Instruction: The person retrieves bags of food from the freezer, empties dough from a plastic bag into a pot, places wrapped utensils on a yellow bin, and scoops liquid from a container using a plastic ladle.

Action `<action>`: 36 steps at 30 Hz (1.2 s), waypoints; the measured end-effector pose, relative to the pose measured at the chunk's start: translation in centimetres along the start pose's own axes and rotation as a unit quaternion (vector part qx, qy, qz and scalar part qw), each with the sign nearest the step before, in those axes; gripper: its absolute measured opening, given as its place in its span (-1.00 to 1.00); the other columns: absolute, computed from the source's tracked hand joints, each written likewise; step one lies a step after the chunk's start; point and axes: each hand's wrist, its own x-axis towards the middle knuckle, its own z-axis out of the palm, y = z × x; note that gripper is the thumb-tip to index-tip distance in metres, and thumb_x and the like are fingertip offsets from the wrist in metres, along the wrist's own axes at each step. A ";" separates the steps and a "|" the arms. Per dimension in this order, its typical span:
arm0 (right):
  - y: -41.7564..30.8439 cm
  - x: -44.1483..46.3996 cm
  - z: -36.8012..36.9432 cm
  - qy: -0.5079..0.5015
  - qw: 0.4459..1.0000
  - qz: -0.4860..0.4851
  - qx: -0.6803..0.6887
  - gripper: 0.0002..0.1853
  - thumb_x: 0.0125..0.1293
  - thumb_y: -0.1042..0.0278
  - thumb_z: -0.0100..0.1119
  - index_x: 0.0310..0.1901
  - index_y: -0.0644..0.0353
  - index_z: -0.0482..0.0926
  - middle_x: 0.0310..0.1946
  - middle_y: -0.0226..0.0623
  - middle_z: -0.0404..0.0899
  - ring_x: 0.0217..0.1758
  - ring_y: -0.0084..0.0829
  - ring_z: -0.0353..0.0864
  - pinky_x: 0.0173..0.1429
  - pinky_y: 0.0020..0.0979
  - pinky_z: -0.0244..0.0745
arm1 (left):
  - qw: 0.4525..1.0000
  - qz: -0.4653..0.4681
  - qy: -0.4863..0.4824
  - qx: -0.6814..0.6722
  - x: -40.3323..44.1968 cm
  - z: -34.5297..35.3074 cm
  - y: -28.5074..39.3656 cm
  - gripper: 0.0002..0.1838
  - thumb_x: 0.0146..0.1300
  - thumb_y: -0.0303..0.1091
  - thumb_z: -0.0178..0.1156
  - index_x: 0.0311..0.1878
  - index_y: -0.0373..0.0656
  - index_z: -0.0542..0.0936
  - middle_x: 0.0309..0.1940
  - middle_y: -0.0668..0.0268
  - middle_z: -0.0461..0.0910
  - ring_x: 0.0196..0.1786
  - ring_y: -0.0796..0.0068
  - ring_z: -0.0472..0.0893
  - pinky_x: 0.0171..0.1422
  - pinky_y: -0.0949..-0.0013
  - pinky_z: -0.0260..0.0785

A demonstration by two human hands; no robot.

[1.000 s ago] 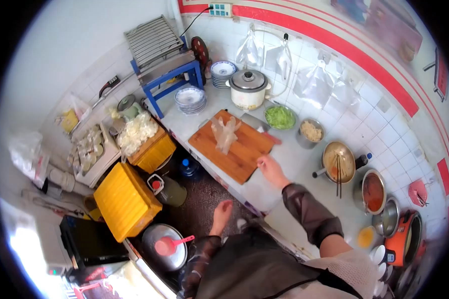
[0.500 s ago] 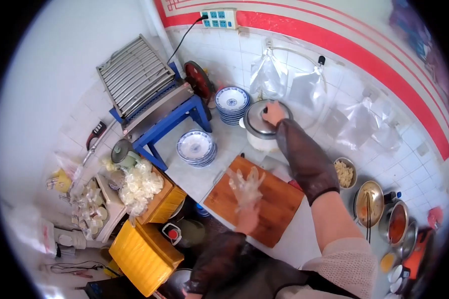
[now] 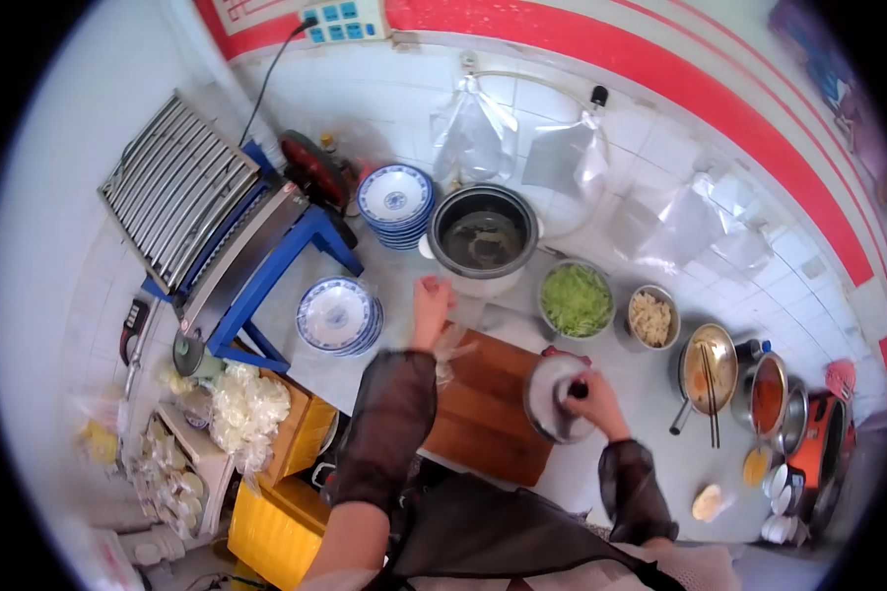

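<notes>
My right hand [image 3: 596,402] is closed on the dark knob of a metal lid [image 3: 547,389], held over the right part of a wooden cutting board [image 3: 493,414]. My left hand [image 3: 432,300], fingers curled in, is at the front of the uncovered rice cooker [image 3: 453,274]; what it pinches, if anything, is too small to make out. Clear crumpled plastic [image 3: 453,357] lies at the board's left edge, below that hand. Inside the cooker is a dark pot with some liquid [image 3: 481,241].
Stacked blue-and-white plates [image 3: 335,313] and a second plate stack [image 3: 396,197] stand left of the cooker. To the right are bowls of shredded greens [image 3: 575,300] and pale food [image 3: 652,318], and a pan with chopsticks [image 3: 708,369]. Clear bags [image 3: 473,138] hang on the wall.
The lid has come off the cooker and moved right and toward me in my right hand. My left hand has moved up toward the cooker, away from the plastic. The bowl of greens has come into sight.
</notes>
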 end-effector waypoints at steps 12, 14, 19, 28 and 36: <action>10.8 -9.5 3.4 0.086 0.976 0.173 -0.098 -0.52 -0.06 0.31 0.31 -0.03 0.11 0.45 -0.15 -0.07 0.36 -0.02 -0.02 0.42 0.02 -0.15 0.40 | 0.991 0.106 0.068 -0.040 6.2 4.5 0.3 -0.70 0.06 -0.44 0.19 -0.14 -0.33 0.42 -0.31 0.23 0.52 -0.28 0.50 0.48 -0.17 0.42 0.34; 11.1 -9.6 3.1 0.063 0.979 0.162 -0.105 -0.50 -0.05 0.30 0.32 0.00 0.09 0.45 -0.13 -0.07 0.37 -0.01 -0.03 0.41 0.03 -0.16 0.40 | 0.985 0.118 0.023 -0.125 2.6 3.5 3.8 -0.71 0.07 -0.44 0.17 -0.13 -0.31 0.41 -0.34 0.28 0.50 -0.31 0.51 0.46 -0.19 0.43 0.33; 11.1 -7.2 2.1 0.078 0.993 0.053 -0.073 -0.48 0.08 0.39 0.24 0.12 0.22 0.40 -0.06 -0.07 0.37 -0.02 -0.08 0.42 0.05 -0.22 0.39 | 0.992 0.001 0.035 -0.118 -8.9 -3.6 4.6 -0.64 0.04 -0.47 0.13 -0.04 -0.25 0.39 -0.24 0.31 0.43 -0.16 0.51 0.41 -0.15 0.42 0.32; -6.5 2.1 -0.3 0.095 0.977 -0.188 -0.010 -0.66 0.26 0.50 0.03 0.08 0.27 0.43 -0.14 -0.16 0.39 -0.18 -0.30 0.43 -0.06 -0.32 0.38 | 1.000 -0.011 -0.001 -0.010 -17.6 -9.1 -12.0 -0.69 -0.01 -0.50 0.18 -0.14 -0.27 0.42 -0.29 0.24 0.48 -0.21 0.43 0.47 -0.13 0.36 0.37; -23.8 0.8 8.2 -0.030 0.938 -0.345 0.035 -0.77 0.29 0.49 -0.02 -0.03 0.32 0.45 -0.12 -0.10 0.43 -0.08 -0.16 0.45 0.02 -0.29 0.36 | 0.993 -0.022 0.058 -0.098 -21.2 -25.4 -11.0 -0.68 0.22 -0.24 0.23 -0.09 -0.26 0.45 -0.34 0.30 0.53 -0.36 0.58 0.50 -0.30 0.47 0.40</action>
